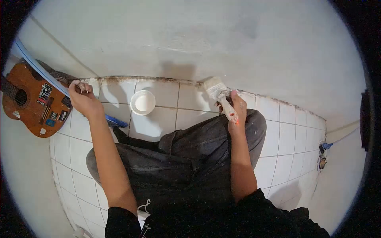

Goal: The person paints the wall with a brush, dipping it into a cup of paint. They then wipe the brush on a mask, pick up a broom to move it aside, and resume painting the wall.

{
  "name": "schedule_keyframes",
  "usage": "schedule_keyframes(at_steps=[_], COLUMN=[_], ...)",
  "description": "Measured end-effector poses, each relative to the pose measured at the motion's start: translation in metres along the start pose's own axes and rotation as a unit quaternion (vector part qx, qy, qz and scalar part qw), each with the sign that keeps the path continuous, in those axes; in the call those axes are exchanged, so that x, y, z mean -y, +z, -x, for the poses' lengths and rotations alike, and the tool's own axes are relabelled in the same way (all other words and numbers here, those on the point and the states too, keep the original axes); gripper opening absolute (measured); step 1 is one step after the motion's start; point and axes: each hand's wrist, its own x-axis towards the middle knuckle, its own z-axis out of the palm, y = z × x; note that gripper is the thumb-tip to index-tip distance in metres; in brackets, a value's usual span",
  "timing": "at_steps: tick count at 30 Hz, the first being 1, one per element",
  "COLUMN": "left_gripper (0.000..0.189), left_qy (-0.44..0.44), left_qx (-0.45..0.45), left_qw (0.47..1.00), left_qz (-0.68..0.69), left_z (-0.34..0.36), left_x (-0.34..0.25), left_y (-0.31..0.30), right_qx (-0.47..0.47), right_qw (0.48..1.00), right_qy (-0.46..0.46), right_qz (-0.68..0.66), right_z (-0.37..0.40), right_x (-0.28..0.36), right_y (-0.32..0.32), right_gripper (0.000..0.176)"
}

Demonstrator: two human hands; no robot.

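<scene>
My right hand (238,106) is closed around a paintbrush (225,104). Its wide, white-coated bristles point up and left, close to the foot of the wall (254,47); white smears and an orange-red patch show on the handle. Raised on the left, my left hand (85,101) has its fingers loosely curled in, with white marks on them and nothing visible inside. Between the hands, a white tub (143,102) with pale contents stands on the tiled floor (158,123), touched by neither hand.
A sticker-covered acoustic guitar (33,101) leans at the left behind a long pale-blue strip (43,71). A blue object (116,120) lies near my foot. My crossed legs (178,158) fill the foreground. Small blue and brown items (323,152) are by the right wall.
</scene>
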Motion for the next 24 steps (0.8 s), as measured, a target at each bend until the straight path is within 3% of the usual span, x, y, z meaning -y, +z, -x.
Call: schedule_keyframes(at_steps=[2, 6, 8, 11, 14, 19, 24], left_gripper=[0.016, 0.016, 0.017, 0.017, 0.017, 0.017, 0.017], left_qy=[0.004, 0.005, -0.005, -0.005, 0.002, -0.004, -0.004], left_qx=[0.005, 0.008, -0.003, -0.012, 0.003, -0.01, -0.006], left_qw=[1.0, 1.0, 1.0, 1.0, 1.0, 1.0, 1.0], left_qz=[0.0, 0.0, -0.006, -0.007, 0.012, 0.001, 0.004], left_z=[-0.003, -0.005, -0.003, -0.001, -0.001, -0.001, -0.001], left_x=[0.001, 0.0, -0.001, -0.002, -0.002, -0.003, -0.001], left_y=[-0.003, -0.005, -0.002, 0.0, -0.002, -0.001, -0.002], right_qx=[-0.007, -0.015, -0.009, 0.097, 0.111, 0.132, 0.154], right_qw=[0.986, 0.996, 0.998, 0.995, 0.992, 0.991, 0.986], right_qy=[0.011, -0.027, -0.001, 0.029, 0.004, -0.01, 0.018], right_qz=[0.167, 0.08, 0.067, 0.02, 0.067, 0.003, -0.069], right_z=[-0.005, 0.0, 0.004, 0.009, 0.01, 0.015, 0.016], right_x=[-0.011, -0.008, 0.002, 0.006, -0.004, -0.001, -0.001], right_y=[-0.011, -0.001, 0.002, 0.009, 0.015, 0.027, 0.034], right_gripper=[0.042, 0.038, 0.031, 0.027, 0.028, 0.057, 0.068])
